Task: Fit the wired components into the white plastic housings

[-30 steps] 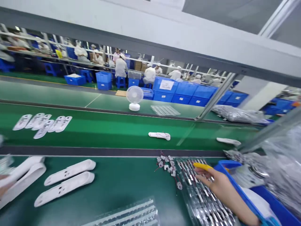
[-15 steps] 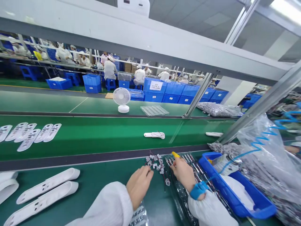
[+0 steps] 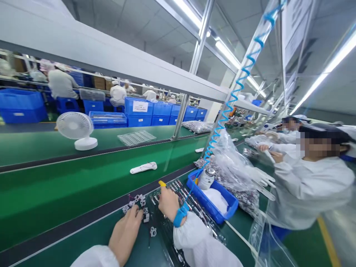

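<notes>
My left hand (image 3: 126,231) reaches palm down to a small pile of grey-white connector-like parts (image 3: 143,202) with thin wires. Its fingers are slightly apart, with the tips touching or just above the pile. One more such part (image 3: 152,231) lies separately, nearer me. My right hand (image 3: 169,204), with a blue wrist strap (image 3: 181,215), is curled over a clear plastic tray (image 3: 167,237) of slim metallic rods. A yellow piece (image 3: 162,183) sticks out at its far end; whether it is held or worn I cannot tell. The undersides of both hands are hidden.
A blue bin (image 3: 232,213) holding a jar stands right of the tray, before a large bag of parts (image 3: 236,181). A coiled blue cord (image 3: 222,122) hangs nearby. A white handle-shaped piece (image 3: 143,167) lies on the green belt (image 3: 83,185). A co-worker (image 3: 311,185) sits at right.
The camera has turned right, bringing co-workers into view. My left hand has moved forward to the small parts. My right hand stays over the tray.
</notes>
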The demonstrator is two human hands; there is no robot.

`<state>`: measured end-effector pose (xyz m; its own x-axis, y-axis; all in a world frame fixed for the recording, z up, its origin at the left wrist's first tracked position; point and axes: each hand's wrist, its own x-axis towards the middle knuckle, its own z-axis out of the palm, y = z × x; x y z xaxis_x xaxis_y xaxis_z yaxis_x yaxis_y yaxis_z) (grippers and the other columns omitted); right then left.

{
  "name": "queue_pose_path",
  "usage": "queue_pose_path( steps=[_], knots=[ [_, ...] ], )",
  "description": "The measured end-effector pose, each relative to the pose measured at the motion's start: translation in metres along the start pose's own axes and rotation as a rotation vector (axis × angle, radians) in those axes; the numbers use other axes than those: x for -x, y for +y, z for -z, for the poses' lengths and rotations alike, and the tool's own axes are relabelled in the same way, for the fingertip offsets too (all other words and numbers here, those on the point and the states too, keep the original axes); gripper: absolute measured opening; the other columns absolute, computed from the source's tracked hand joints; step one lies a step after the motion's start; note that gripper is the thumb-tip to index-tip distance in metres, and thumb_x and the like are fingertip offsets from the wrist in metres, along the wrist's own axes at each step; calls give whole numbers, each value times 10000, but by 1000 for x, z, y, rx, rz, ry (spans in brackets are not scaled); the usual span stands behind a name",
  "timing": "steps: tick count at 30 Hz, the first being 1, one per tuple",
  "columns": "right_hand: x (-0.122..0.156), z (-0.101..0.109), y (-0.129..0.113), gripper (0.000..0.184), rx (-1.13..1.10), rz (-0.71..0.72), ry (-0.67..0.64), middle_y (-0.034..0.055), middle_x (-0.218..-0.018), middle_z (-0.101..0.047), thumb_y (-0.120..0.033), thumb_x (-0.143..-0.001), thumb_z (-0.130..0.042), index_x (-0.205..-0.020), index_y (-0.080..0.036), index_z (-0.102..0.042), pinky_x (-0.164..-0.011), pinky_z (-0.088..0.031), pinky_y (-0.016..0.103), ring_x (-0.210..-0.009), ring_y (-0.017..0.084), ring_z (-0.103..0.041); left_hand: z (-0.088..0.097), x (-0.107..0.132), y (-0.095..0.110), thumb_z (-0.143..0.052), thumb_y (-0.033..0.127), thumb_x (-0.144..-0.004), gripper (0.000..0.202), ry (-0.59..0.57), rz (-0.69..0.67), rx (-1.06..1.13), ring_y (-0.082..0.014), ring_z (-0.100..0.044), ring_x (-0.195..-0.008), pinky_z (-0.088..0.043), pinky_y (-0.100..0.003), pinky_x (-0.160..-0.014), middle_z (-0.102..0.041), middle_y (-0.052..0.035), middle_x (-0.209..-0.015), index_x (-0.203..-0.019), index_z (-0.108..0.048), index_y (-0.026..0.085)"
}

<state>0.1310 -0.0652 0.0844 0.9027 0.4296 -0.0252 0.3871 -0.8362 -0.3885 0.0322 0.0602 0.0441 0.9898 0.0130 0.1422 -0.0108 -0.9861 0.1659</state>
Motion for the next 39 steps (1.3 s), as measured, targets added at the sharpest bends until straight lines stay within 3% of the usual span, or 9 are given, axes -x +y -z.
queue_pose_path(
  steps=[4,7,11,15,21,25,28,30,39],
  knots=[
    [2,8,18,123,-390,-41,59,50,-747,-573,-73,-653,-513,-744,-145,-473,-768,-407,373,-831,217,-566,2,7,-9,-225,46,-846,444,3,31,75,-224,-556,-1044,-470,-341,-796,-548,-156,-1187,-1246,-409,106],
    [4,17,25,84,-741,-32,76,-8,-686,-518,-157,-714,-448,-763,-181,-383,-721,-435,313,-715,149,-586,10,11,-10,-213,119,-860,449,-13,109,218,-275,-590,-972,-481,-400,-719,-525,-168,-1214,-1290,-342,109],
    [6,32,25,202,-1125,-40,86,-29,-726,-463,-353,-739,-458,-812,-198,-351,-571,-441,252,-574,91,-534,19,8,-7,-311,255,-839,411,13,313,654,-334,-534,-1028,-397,-498,-817,-501,-140,-1229,-1220,-444,174],
    [18,33,8,300,-1309,-57,-69,-18,-649,-503,-386,-662,-602,-778,-157,-447,-399,-304,171,-434,39,-404,34,6,-8,-407,407,-773,423,-22,452,966,-293,-586,-884,-475,-408,-697,-598,-142,-953,-1068,-526,128],
    [58,19,-41,301,-1384,27,-357,31,-669,-601,-352,-633,-686,-717,-125,-507,-335,-269,164,-396,51,-467,89,40,-18,-585,526,-653,591,-5,625,1376,-157,-578,-652,-509,-274,-561,-599,-52,-753,-1071,-524,112],
    [76,11,-65,320,-1311,96,-490,-8,-572,-548,-402,-648,-670,-666,-121,-518,-307,-234,153,-356,38,-441,114,73,-23,-720,411,-613,478,92,725,1732,-132,-553,-749,-494,-201,-554,-606,-38,-811,-1007,-607,164],
    [84,3,-80,386,-1285,110,-550,-23,-580,-533,-467,-609,-680,-678,-137,-492,-290,-204,154,-336,24,-400,119,90,-26,-753,359,-593,373,136,746,1803,-123,-552,-731,-479,-175,-513,-614,-38,-792,-889,-655,154],
    [88,0,-89,389,-1290,112,-497,-25,-617,-536,-469,-613,-674,-685,-153,-459,-306,-239,154,-356,17,-390,119,96,-27,-759,357,-587,395,165,757,1780,-121,-554,-684,-468,-174,-482,-615,-30,-735,-908,-651,154],
    [91,6,-109,249,-1121,41,-562,-48,-573,-506,-278,-624,-612,-643,-183,-383,-319,-274,153,-371,19,-350,109,105,-34,-746,331,-614,314,174,657,1715,-149,-590,-757,-487,-213,-591,-660,-77,-907,-861,-651,162]
  ],
)
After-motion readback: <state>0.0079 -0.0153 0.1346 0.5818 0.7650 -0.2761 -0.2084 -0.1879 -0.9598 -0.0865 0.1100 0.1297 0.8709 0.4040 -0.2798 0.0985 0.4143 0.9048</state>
